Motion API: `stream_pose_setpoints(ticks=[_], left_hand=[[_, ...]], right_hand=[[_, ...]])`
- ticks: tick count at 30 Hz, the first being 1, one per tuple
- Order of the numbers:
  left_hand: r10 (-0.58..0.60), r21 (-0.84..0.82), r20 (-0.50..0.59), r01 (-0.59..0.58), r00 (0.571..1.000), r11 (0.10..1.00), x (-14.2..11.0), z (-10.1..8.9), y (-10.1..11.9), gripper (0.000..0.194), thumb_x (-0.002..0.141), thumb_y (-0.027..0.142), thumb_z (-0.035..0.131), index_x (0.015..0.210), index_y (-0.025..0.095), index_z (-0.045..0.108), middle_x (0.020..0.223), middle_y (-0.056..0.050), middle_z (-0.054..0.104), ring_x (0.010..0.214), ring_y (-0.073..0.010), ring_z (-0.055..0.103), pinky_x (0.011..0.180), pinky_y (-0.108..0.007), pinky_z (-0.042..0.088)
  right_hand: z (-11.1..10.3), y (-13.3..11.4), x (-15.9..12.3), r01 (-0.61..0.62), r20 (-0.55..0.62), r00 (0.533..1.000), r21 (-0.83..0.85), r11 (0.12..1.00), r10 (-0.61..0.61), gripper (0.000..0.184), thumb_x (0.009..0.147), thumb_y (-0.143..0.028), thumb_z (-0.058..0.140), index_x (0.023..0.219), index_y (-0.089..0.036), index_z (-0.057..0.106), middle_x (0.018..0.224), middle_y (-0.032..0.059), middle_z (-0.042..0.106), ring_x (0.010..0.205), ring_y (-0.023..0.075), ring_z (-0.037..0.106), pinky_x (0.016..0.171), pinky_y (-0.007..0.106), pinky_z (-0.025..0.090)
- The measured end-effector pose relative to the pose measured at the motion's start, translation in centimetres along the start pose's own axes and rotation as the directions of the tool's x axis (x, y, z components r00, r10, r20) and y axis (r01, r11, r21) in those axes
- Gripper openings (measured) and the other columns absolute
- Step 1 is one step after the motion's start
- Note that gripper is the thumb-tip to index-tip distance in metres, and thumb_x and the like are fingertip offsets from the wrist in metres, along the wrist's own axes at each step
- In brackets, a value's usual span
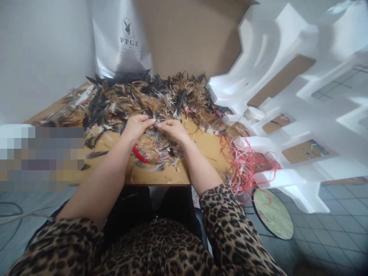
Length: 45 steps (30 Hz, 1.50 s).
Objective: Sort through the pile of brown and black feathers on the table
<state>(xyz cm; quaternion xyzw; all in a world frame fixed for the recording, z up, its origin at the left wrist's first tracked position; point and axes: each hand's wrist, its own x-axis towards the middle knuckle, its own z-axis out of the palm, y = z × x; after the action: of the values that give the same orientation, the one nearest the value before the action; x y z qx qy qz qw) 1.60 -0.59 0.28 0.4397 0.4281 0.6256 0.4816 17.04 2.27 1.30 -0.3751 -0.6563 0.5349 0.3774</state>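
Observation:
My left hand (137, 128) and my right hand (174, 129) meet fingertip to fingertip over the near side of the feather heap (129, 96). Both are closed in a pinch on a small dark feather (154, 115); its lower end is hidden by my fingers. Brown, black and tan feathers lie piled just behind. Below my hands, on the wooden tabletop (161, 178), sits a loose clump of pale feathers (161, 153). A red wrapped band (140, 154) curves beside my left wrist, partly covered by the clump.
Tangled red-pink strings (244, 165) hang over the table's right edge near white foam packaging (258, 50). A small white-lidded jar (254, 114) stands there. Behind the heap are a silver bag (120, 38) and cardboard (189, 34). A round mirror-like disc (274, 212) is low at right.

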Motion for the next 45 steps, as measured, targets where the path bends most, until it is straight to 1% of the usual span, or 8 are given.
stream_pose_setpoints(ticks=[4,9,15,21,28,35,40,45], left_hand=[[-0.052,-0.048,-0.025,0.051,0.998,0.998,-0.1,0.1,-0.1,0.014,0.058,0.019,0.074,0.065,0.011,0.066,0.068,-0.005,0.067,0.058,-0.0098,0.06,0.057,-0.018,0.048],[-0.206,-0.205,-0.018,0.198,0.978,0.958,-0.2,0.1,0.4,0.014,0.064,0.016,0.071,0.075,0.01,0.064,0.079,-0.01,0.069,0.068,-0.0124,0.066,0.056,-0.017,0.05],[-0.269,-0.183,0.052,0.274,0.962,0.944,-0.3,0.1,0.3,0.011,0.068,0.015,0.067,0.076,0.008,0.065,0.074,-0.01,0.069,0.06,-0.0119,0.065,0.047,-0.014,0.048],[-0.292,-0.184,0.058,0.297,0.955,0.937,-0.2,0.1,0.0,0.011,0.068,0.015,0.068,0.076,0.008,0.064,0.073,-0.01,0.069,0.058,-0.0119,0.065,0.045,-0.014,0.047],[-0.274,-0.1,0.037,0.276,0.961,0.956,-0.5,0.6,0.5,0.007,0.066,0.01,0.068,0.071,0.007,0.063,0.064,-0.009,0.066,0.051,-0.0079,0.06,0.046,-0.013,0.046],[-0.169,-0.158,-0.149,0.146,0.974,0.977,0.3,-0.3,0.7,0.008,0.071,0.013,0.062,0.066,0.008,0.061,0.06,-0.006,0.063,0.048,-0.0049,0.055,0.043,-0.012,0.04],[-0.15,-0.205,-0.222,0.105,0.963,0.973,0.7,-0.7,0.5,0.01,0.072,0.015,0.062,0.065,0.008,0.06,0.058,-0.004,0.061,0.046,-0.004,0.054,0.042,-0.011,0.038],[-0.161,-0.225,-0.185,0.118,0.97,0.967,0.5,-0.6,0.4,0.007,0.069,0.013,0.064,0.066,0.009,0.06,0.062,-0.005,0.064,0.048,-0.0049,0.055,0.041,-0.012,0.038]], right_hand=[[0.4,0.4,0.2,-0.057,0.026,0.998,0.142,0.988,0.054,0.03,0.058,-0.04,0.071,0.062,-0.014,0.057,0.048,-0.0067,0.05,0.041,0.002,0.035,0.041,0.016,0.024],[0.2,0.5,0.6,-0.109,-0.008,0.993,0.335,0.936,0.118,0.031,0.057,-0.04,0.071,0.067,-0.017,0.054,0.066,-0.003,0.063,0.043,0.0032,0.046,0.039,0.015,0.029],[0.8,0.2,0.5,-0.027,-0.129,0.989,0.311,0.95,0.071,0.028,0.059,-0.039,0.07,0.064,-0.016,0.054,0.042,-0.0089,0.044,0.036,0.0025,0.032,0.036,0.017,0.018],[1.5,-0.2,0.3,0.056,-0.223,0.975,0.246,0.968,0.0,0.022,0.061,-0.034,0.067,0.063,-0.015,0.057,0.049,-0.0078,0.047,0.043,0.0023,0.034,0.045,0.018,0.027],[1.5,0.6,0.9,0.173,-0.247,0.958,0.084,0.981,-0.147,0.018,0.064,-0.032,0.065,0.066,-0.014,0.063,0.063,-0.003,0.059,0.061,0.0068,0.049,0.065,0.021,0.04],[-1.0,1.0,1.4,0.158,-0.178,0.966,-0.174,0.972,-0.189,0.026,0.066,-0.032,0.064,0.083,-0.014,0.066,0.078,0.002,0.066,0.07,0.0099,0.055,0.072,0.024,0.044],[-2.6,1.2,1.2,0.079,-0.072,0.99,-0.452,0.888,-0.125,0.029,0.066,-0.037,0.064,0.082,-0.013,0.068,0.071,0.0016,0.065,0.062,0.0098,0.053,0.064,0.023,0.041],[-1.8,1.3,0.8,0.107,0.007,0.99,-0.678,0.727,-0.14,0.016,0.067,-0.03,0.062,0.073,-0.016,0.068,0.069,0.0001,0.064,0.063,0.0103,0.052,0.063,0.023,0.038]])
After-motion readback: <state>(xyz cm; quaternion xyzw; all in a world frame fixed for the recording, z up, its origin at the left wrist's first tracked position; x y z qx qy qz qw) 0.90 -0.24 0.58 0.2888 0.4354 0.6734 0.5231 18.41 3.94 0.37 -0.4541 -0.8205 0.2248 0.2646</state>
